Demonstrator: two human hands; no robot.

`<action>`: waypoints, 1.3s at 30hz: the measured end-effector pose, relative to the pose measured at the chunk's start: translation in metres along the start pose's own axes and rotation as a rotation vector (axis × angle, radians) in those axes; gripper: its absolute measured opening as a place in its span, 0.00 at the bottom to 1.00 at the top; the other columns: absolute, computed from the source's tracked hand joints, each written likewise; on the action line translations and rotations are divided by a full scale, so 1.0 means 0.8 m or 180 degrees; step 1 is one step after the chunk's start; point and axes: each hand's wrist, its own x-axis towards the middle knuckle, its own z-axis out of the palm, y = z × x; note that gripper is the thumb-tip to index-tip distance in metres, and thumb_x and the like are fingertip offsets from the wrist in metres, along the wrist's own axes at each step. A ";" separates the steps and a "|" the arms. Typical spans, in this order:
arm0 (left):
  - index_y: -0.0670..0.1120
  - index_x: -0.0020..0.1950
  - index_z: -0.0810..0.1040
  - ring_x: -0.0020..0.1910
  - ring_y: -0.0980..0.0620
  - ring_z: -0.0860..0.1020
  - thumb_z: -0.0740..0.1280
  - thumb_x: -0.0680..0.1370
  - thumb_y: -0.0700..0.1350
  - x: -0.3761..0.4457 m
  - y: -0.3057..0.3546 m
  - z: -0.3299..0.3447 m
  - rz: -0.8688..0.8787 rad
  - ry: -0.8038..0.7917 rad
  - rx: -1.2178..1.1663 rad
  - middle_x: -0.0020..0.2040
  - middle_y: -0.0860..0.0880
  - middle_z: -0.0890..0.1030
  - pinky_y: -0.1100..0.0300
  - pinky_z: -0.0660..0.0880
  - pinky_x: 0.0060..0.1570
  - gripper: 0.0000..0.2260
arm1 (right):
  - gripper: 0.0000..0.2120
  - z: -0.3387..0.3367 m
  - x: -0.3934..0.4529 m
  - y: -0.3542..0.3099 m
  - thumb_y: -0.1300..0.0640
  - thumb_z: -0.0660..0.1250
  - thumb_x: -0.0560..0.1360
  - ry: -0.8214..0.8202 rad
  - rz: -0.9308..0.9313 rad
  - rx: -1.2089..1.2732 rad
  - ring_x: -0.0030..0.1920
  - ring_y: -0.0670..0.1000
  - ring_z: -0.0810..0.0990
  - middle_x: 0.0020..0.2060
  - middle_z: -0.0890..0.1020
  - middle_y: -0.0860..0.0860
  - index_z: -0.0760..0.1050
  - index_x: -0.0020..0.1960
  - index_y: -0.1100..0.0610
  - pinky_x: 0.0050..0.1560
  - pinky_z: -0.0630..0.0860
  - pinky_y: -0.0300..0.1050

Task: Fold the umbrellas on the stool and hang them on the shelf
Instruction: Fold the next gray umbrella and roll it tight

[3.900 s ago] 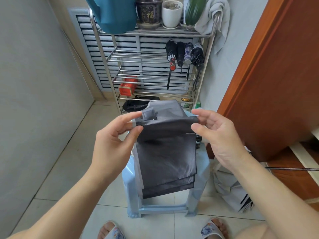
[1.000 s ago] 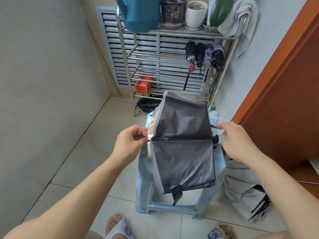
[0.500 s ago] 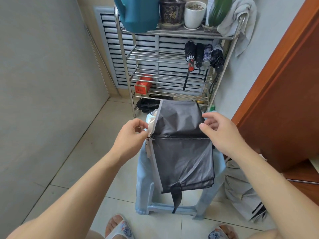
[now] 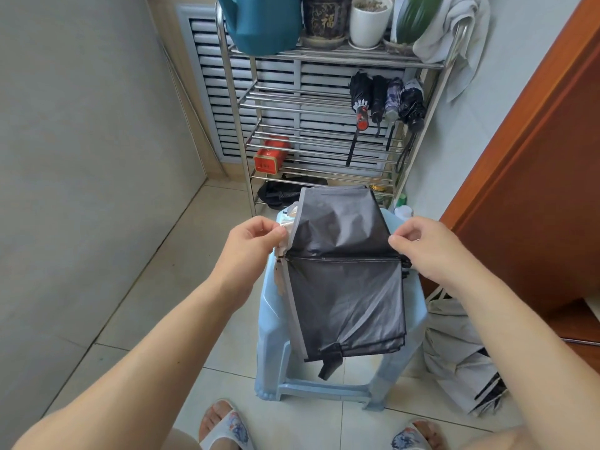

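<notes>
Left hand (image 4: pixel 250 241) pinches left edge of grey umbrella (image 4: pixel 344 274), right hand (image 4: pixel 422 245) pinches right edge, fingers curled, frame centre. Canopy hangs over blue stool (image 4: pixel 272 323). 4 folded umbrellas (image 4: pixel 386 99) hang on shelf (image 4: pixel 324 56), upper centre.

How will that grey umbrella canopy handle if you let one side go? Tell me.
The grey umbrella canopy is likely floppy: it creases and drapes over the blue stool between the left hand and right hand. It looks thin and probably light. Released, that side would probably sag and unfold.
</notes>
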 end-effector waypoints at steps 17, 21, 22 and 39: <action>0.49 0.43 0.85 0.38 0.56 0.81 0.73 0.79 0.41 -0.006 0.010 0.002 0.0657 0.0233 0.0786 0.40 0.49 0.86 0.66 0.76 0.42 0.06 | 0.21 -0.011 -0.016 -0.025 0.59 0.74 0.76 0.0136 -0.1006 0.1706 0.56 0.56 0.85 0.52 0.87 0.54 0.79 0.66 0.44 0.67 0.77 0.59; 0.51 0.41 0.82 0.46 0.55 0.80 0.70 0.81 0.48 -0.015 0.018 0.006 0.0856 0.0400 0.1152 0.47 0.52 0.82 0.63 0.74 0.50 0.08 | 0.13 -0.018 -0.026 -0.021 0.62 0.71 0.78 0.0554 -0.1252 0.1563 0.38 0.45 0.82 0.40 0.86 0.52 0.83 0.57 0.46 0.46 0.79 0.39; 0.51 0.43 0.82 0.48 0.54 0.80 0.69 0.82 0.47 -0.019 0.022 0.009 0.0918 0.0372 0.1077 0.48 0.53 0.81 0.60 0.74 0.51 0.08 | 0.12 -0.021 -0.028 -0.020 0.61 0.72 0.78 0.0649 -0.1283 0.1480 0.33 0.42 0.79 0.38 0.85 0.52 0.83 0.55 0.45 0.39 0.74 0.33; 0.55 0.54 0.85 0.47 0.62 0.81 0.75 0.76 0.36 -0.061 0.044 0.029 0.1797 0.0037 0.0801 0.42 0.64 0.83 0.72 0.72 0.51 0.14 | 0.21 -0.027 -0.041 0.001 0.65 0.76 0.74 0.0278 -0.1390 0.1215 0.45 0.47 0.82 0.42 0.83 0.48 0.84 0.54 0.39 0.56 0.76 0.45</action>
